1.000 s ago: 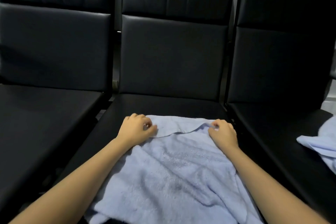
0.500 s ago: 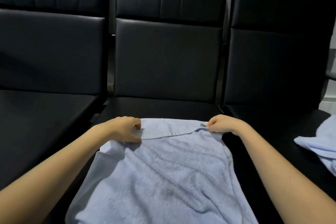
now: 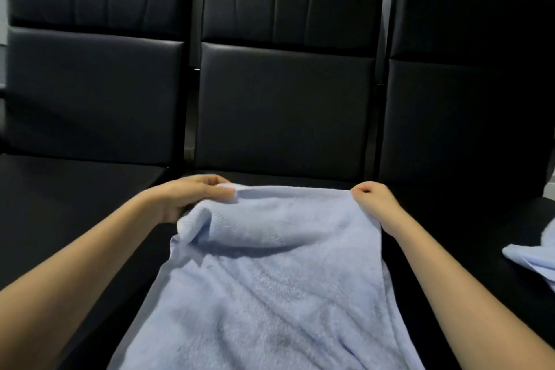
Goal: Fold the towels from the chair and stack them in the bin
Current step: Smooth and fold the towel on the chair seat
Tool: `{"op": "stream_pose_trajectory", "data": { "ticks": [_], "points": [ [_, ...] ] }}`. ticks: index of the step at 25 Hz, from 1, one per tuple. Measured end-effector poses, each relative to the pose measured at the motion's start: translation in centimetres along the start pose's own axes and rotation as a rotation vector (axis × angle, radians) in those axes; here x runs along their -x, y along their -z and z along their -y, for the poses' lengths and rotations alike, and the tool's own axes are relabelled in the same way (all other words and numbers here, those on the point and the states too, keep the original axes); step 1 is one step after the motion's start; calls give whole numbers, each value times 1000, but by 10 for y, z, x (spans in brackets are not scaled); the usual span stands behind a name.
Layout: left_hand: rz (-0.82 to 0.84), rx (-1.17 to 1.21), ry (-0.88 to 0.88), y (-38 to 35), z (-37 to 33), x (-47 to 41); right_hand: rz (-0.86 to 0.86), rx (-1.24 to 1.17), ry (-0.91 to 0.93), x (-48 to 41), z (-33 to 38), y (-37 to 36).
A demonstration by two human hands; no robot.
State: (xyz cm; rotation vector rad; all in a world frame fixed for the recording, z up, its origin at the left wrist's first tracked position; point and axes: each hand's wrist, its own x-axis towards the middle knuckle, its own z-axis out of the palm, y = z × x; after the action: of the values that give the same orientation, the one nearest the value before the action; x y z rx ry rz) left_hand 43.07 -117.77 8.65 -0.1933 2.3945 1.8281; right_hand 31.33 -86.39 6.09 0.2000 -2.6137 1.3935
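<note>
- Plainly, the left hand (image 3: 186,200) pinched the blue towel (image 3: 270,279) at its ten o'clock corner
- right hand (image 3: 375,209) curled tight round the two o'clock corner
- towel lay draped over the middle chair (image 3: 285,114)

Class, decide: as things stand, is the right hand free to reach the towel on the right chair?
Probably not yet: the right hand grips a corner of the middle towel. Nothing lies between it and the other towel.
</note>
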Motion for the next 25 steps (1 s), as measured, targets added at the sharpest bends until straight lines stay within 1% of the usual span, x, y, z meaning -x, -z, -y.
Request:
{"op": "stream_pose_trajectory", "data": {
  "ticks": [1, 2, 4, 5, 6, 7, 8, 9, 11, 14, 16, 18, 20, 21, 22, 23, 25],
  "points": [
    [21, -141, 50, 0, 7, -5, -30, -10, -25, -2, -4, 2],
    [-44, -384, 57, -2, 17, -14, -38, 16, -35, -1, -12, 2],
    [-285, -862, 23, -13, 33, -27, 4, 135, -9, 1, -34, -10],
    [-382, -1031, 6, -19, 38, -29, 24, 211, 6, 4, -42, -18],
    [-442, -1154, -28, -23, 44, -31, 34, 320, 23, 6, -46, -24],
    [-445, -1214, -87, -26, 49, -33, 49, 455, 49, 7, -47, -29],
    [-395, -1203, -133, -27, 53, -35, 96, 588, 76, 7, -45, -33],
    [-311, -1162, -144, -28, 55, -36, 159, 680, 93, 7, -42, -35],
    [-182, -1068, -90, -30, 54, -35, 267, 726, 86, 4, -38, -36],
    [-177, -823, -69, -28, 53, -31, 295, 671, 111, 3, -34, -33],
    [-174, -671, -149, -27, 53, -30, 335, 654, 147, 5, -29, -31],
    [-195, -432, -199, -26, 44, -28, 360, 548, 141, 4, -23, -32],
    [-223, -125, -177, -23, 31, -27, 283, 308, 119, 1, -20, -33],
    [-221, -9, -165, -20, 26, -25, 233, 174, 100, -1, -19, -31],
    [-227, 35, -164, -15, 23, -24, 189, 81, 86, -1, -17, -29],
    [-235, 13, -170, -10, 20, -21, 156, 55, 82, -2, -17, -26],
    [-231, -114, -180, 0, 19, -17, 153, 124, 73, 0, -18, -20]
  ]
}}
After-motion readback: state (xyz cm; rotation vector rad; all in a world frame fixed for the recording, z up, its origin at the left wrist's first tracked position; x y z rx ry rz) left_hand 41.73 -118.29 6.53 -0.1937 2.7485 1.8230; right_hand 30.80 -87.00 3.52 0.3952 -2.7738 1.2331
